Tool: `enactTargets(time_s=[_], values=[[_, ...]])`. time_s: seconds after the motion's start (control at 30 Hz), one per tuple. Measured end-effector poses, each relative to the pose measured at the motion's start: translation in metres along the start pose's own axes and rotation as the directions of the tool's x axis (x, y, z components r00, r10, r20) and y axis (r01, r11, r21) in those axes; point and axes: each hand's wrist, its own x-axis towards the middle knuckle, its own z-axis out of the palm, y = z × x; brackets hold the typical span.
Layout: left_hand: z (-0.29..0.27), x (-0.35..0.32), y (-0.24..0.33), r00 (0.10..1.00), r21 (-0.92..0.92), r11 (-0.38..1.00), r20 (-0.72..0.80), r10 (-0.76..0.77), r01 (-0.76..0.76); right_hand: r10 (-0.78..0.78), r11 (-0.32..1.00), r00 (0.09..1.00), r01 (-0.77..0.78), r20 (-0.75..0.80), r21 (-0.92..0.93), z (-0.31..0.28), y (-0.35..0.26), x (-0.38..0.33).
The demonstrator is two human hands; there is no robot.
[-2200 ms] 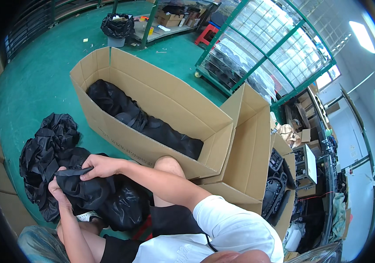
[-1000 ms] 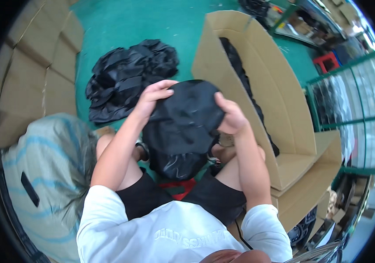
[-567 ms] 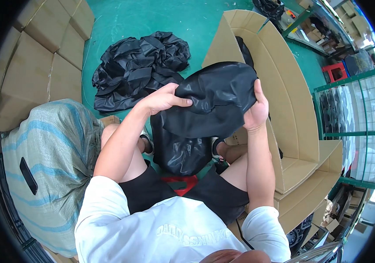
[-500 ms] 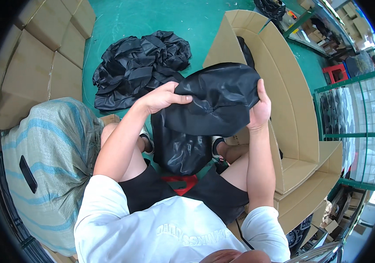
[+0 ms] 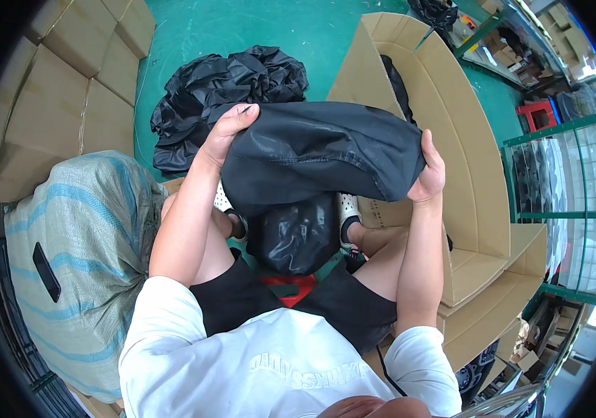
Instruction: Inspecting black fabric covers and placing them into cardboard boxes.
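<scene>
A shiny black fabric cover [image 5: 319,150] with a seam across it is stretched sideways between my hands. My left hand [image 5: 232,129] grips its left end, thumb on top and fingers partly behind the cloth. At the other end, my right hand [image 5: 430,171] holds the cover with the thumb up along its edge; the fingertips are hidden. Beneath it, between my legs, sits a rounded black glossy bundle [image 5: 294,237]. Beyond my left hand a crumpled heap of black fabric [image 5: 242,80] lies on the floor.
To my right stands an open cardboard box [image 5: 461,160] with black material inside. A striped woven sack [image 5: 82,272] bulges at my left, a phone [image 5: 46,272] on it. Stacked cartons [image 5: 47,104] rise behind the sack. A red stool [image 5: 538,115] and green wire rack [image 5: 562,216] stand at far right.
My hands have moved apart, the left one leftward and up, the right one slightly right. The black cover has been pulled out wider and flatter between them.
</scene>
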Motion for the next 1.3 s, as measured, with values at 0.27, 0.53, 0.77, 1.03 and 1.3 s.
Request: enactTargets(time_s=[0.27, 0.53, 0.77, 1.03, 1.3], values=[[0.001, -0.002, -0.015, 0.921, 0.067, 0.971, 0.306, -0.24, 0.23, 0.081, 0.989, 0.997, -0.082, 0.015, 0.119, 0.008, 0.013, 0.007], [0.035, 0.002, -0.056, 0.855, 0.126, 0.878, 0.2, -0.479, 0.462, 0.162, 0.985, 0.963, -0.17, -0.217, -0.015, 0.004, 0.029, 0.017], [0.035, -0.002, -0.051, 0.964, -0.117, 0.957, 0.052, -0.259, 0.264, 0.152, 0.983, 0.959, -0.172, -0.238, -0.064, 0.006, 0.028, 0.015], [-0.001, 0.004, -0.04, 0.991, -0.333, 0.942, -0.135, -0.012, -0.034, 0.235, 0.846, 0.969, -0.243, -0.078, -0.476, 0.026, 0.034, 0.02], [-0.006, 0.006, -0.028, 0.986, -0.289, 0.942, -0.053, 0.16, -0.169, 0.421, 0.59, 0.892, -0.406, -0.162, -0.698, 0.028, 0.05, 0.028]])
